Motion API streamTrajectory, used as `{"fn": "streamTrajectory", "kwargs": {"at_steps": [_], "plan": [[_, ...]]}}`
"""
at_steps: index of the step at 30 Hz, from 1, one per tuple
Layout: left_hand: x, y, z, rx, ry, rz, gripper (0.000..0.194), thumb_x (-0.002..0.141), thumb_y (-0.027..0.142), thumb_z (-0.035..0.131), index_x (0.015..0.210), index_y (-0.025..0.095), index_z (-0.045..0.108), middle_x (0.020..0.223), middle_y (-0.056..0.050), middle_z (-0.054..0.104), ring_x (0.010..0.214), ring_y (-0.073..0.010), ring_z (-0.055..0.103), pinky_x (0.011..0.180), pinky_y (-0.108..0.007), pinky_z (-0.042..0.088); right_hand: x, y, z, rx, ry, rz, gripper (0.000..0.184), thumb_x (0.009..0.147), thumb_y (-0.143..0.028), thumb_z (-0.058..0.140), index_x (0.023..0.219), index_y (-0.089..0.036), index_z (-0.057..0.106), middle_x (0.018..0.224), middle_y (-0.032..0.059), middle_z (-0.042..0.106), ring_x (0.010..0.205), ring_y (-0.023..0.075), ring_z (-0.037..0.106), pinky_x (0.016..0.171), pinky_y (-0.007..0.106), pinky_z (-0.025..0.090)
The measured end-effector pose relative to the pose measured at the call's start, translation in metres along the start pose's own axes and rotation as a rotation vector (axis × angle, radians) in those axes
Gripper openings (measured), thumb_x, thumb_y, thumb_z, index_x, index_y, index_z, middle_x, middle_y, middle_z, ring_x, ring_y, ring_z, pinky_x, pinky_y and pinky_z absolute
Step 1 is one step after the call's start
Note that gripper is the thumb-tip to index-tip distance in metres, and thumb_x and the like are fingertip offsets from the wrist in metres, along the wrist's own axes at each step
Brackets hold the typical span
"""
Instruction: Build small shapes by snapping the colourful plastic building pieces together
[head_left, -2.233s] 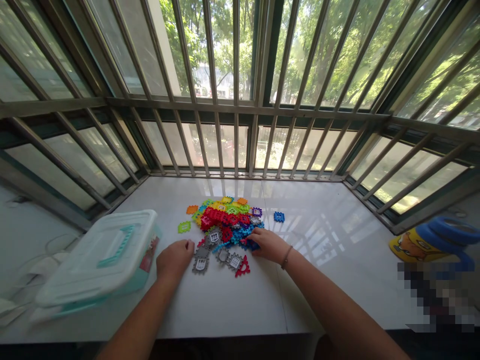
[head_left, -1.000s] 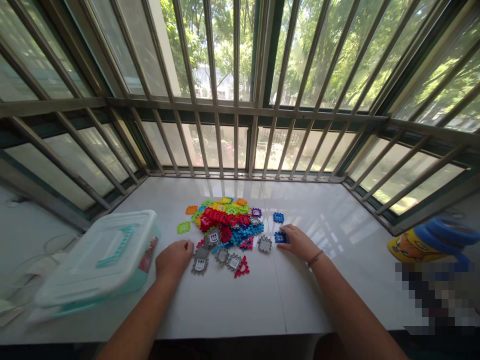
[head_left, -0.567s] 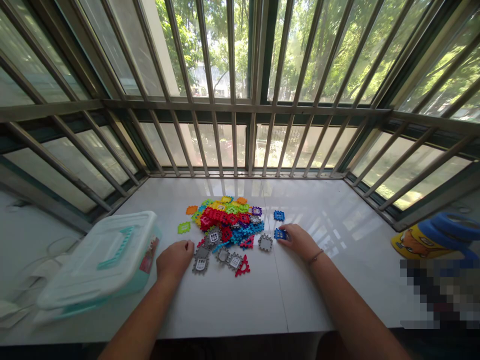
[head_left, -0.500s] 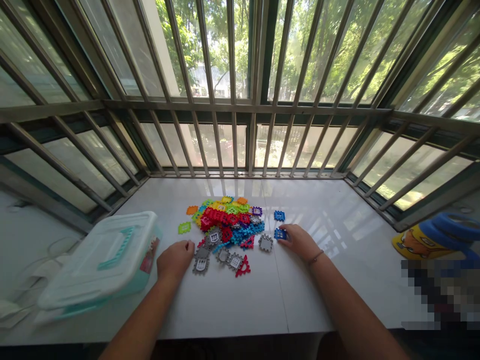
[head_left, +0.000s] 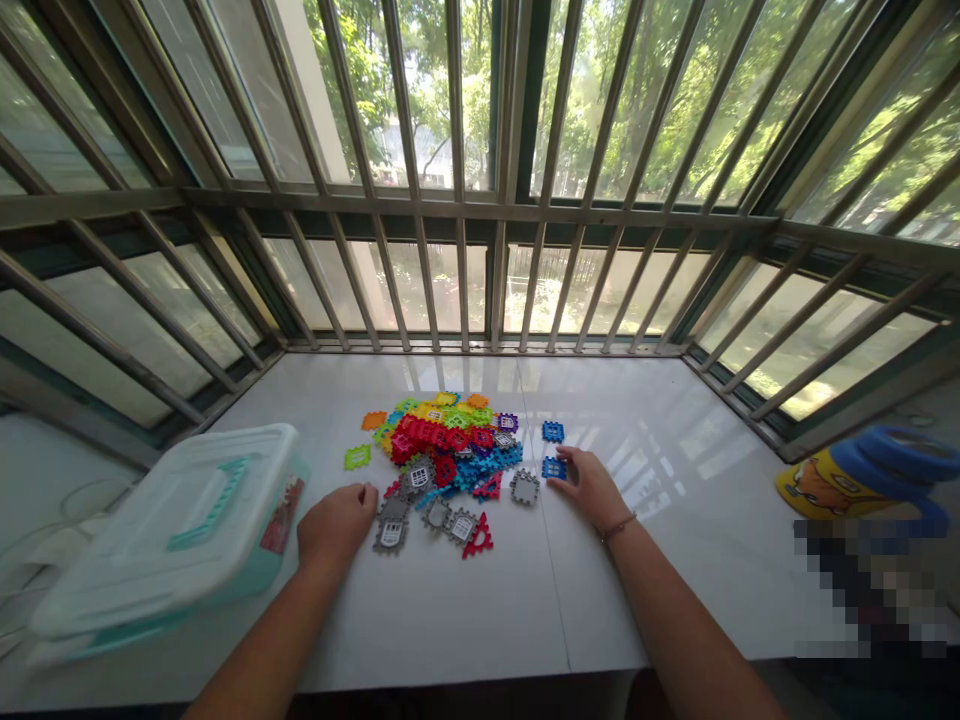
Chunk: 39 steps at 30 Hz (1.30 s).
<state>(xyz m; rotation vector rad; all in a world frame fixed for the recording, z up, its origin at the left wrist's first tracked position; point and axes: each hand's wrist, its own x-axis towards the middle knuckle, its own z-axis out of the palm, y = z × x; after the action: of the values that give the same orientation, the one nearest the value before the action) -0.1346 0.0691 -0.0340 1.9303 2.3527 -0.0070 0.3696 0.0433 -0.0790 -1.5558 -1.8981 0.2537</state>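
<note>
My right hand (head_left: 591, 490) rests on the white surface, thumb and fingers at the edges of a blue square building tile (head_left: 554, 468) with a window pattern. Another blue tile (head_left: 553, 431) lies flat just beyond it. Curled into a fist, my left hand (head_left: 337, 520) lies beside the pile, with nothing visible in it. Between the hands is a heap of notched plastic tiles: red tiles (head_left: 427, 432), light blue tiles (head_left: 480, 465), and green and yellow ones behind. Grey tiles (head_left: 391, 535) and a red triangular tile (head_left: 478, 537) lie in front. A single grey tile (head_left: 525, 487) sits left of my right hand.
A lidded pale plastic box (head_left: 165, 530) with a teal handle stands at the left. A yellow bottle with a blue top (head_left: 840, 475) is at the right. Metal window bars (head_left: 495, 212) enclose the back and sides of the white ledge (head_left: 450, 630).
My right hand has moved right from the heap and set a blue tile near the other blue one. A grey tile now shows apart from the heap. My left hand stays put.
</note>
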Motion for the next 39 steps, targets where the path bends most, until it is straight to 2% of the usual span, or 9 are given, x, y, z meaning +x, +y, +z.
{"fn": "streamTrajectory", "kwargs": {"at_steps": [12, 18, 23, 28, 31, 39], "plan": [[0.0, -0.001, 0.0, -0.009, 0.001, -0.001, 0.063, 0.108, 0.054, 0.026, 0.094, 0.027, 0.082, 0.109, -0.013, 0.084, 0.096, -0.0328, 0.077, 0.065, -0.035, 0.038, -0.003, -0.007, -0.001, -0.045, 0.092, -0.119, 0.06, 0.101, -0.047, 0.079, 0.153, -0.027, 0.058, 0.131, 0.0148, 0.074, 0.122, 0.0369, 0.072, 0.107, 0.058, 0.061], [0.0, 0.0, -0.001, -0.015, 0.004, 0.008, 0.062, 0.108, 0.053, 0.027, 0.096, 0.027, 0.082, 0.11, -0.014, 0.084, 0.098, -0.0329, 0.077, 0.064, -0.035, 0.037, 0.024, 0.006, -0.01, -0.066, 0.151, -0.131, 0.059, 0.101, -0.046, 0.078, 0.152, -0.026, 0.058, 0.131, 0.0143, 0.075, 0.121, 0.0365, 0.071, 0.108, 0.058, 0.059], [0.0, -0.001, 0.0, -0.014, 0.001, 0.009, 0.064, 0.108, 0.054, 0.025, 0.094, 0.027, 0.081, 0.108, -0.014, 0.083, 0.097, -0.0335, 0.077, 0.064, -0.036, 0.037, 0.058, 0.019, -0.016, -0.099, 0.114, -0.114, 0.059, 0.098, -0.042, 0.081, 0.151, -0.027, 0.06, 0.132, 0.0134, 0.076, 0.124, 0.0373, 0.069, 0.111, 0.058, 0.057], [-0.001, -0.001, -0.001, -0.013, -0.004, 0.01, 0.063, 0.108, 0.054, 0.026, 0.093, 0.027, 0.08, 0.107, -0.013, 0.083, 0.098, -0.0335, 0.078, 0.063, -0.036, 0.036, 0.083, 0.024, -0.017, -0.118, 0.008, -0.073, 0.071, 0.09, -0.035, 0.087, 0.154, -0.03, 0.057, 0.13, 0.0099, 0.078, 0.124, 0.037, 0.068, 0.11, 0.058, 0.057], [-0.001, -0.002, -0.001, -0.013, 0.002, 0.013, 0.062, 0.108, 0.054, 0.026, 0.092, 0.027, 0.08, 0.107, -0.013, 0.083, 0.097, -0.0335, 0.077, 0.063, -0.036, 0.037, 0.091, 0.028, -0.017, -0.115, -0.04, -0.056, 0.074, 0.088, -0.034, 0.088, 0.155, -0.032, 0.056, 0.129, 0.0084, 0.078, 0.123, 0.0357, 0.069, 0.11, 0.057, 0.057], [0.001, -0.002, 0.001, -0.019, 0.003, 0.007, 0.062, 0.108, 0.054, 0.027, 0.093, 0.027, 0.081, 0.106, -0.013, 0.083, 0.096, -0.0327, 0.077, 0.065, -0.034, 0.039, 0.094, 0.037, -0.018, -0.103, -0.054, -0.025, 0.073, 0.091, -0.035, 0.084, 0.157, -0.03, 0.054, 0.13, 0.0089, 0.078, 0.124, 0.0334, 0.07, 0.11, 0.054, 0.057]]}}
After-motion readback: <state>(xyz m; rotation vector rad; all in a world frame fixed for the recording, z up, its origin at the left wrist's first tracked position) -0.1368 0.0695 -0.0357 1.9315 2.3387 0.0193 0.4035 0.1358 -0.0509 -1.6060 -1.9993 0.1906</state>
